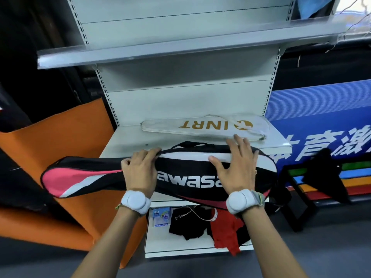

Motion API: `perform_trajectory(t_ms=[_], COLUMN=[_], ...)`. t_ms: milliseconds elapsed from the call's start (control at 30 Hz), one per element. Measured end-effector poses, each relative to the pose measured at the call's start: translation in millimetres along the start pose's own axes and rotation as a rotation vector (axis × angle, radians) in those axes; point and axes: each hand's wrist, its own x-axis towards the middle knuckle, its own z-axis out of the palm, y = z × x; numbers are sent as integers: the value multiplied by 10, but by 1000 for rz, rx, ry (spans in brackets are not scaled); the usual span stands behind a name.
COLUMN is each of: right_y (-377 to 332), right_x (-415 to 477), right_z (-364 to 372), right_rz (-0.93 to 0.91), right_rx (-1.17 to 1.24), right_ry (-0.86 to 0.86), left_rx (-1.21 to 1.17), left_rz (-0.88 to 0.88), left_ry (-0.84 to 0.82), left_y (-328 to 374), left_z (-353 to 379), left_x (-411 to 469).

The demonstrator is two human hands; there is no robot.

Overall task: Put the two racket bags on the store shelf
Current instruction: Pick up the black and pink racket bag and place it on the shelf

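A white racket bag (202,126) with gold lettering lies flat at the back of the grey store shelf (128,137). In front of it a black, pink and white racket bag (180,177) lies lengthwise across the shelf's front edge, its pink end sticking out to the left past the shelf. My left hand (140,169) grips the top edge of this bag near its middle. My right hand (234,165) lies flat on the bag's wide right part, fingers spread over its top edge.
An upper shelf board (180,47) overhangs above. The lowest shelf (160,249) holds a small blue packet (161,216), black cloth (188,223) and red cloth (226,231). An orange panel (66,141) leans at the left. A blue sign (321,127) and black stand (297,199) are at the right.
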Motion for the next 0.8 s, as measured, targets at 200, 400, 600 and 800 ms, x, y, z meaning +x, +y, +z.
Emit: perform_trajectory(t_ms=[200,400,600,800], right_y=[-119,-209,-351,-330], right_x=[522,1191,1812,2371], right_z=[265,467,695,841], right_rz=[41,-11,-45,-49], right_rx=[-70,-166,-164,-163], right_ry=[-32,91,158,224], left_rx=[7,0,-38,-155], left_rz=[76,135,91,50], left_ry=[33,156,154,114], left_y=[-134,-286,-481,-444], left_z=[402,764,1215,1520], left_x=[520,1165,1638,1814])
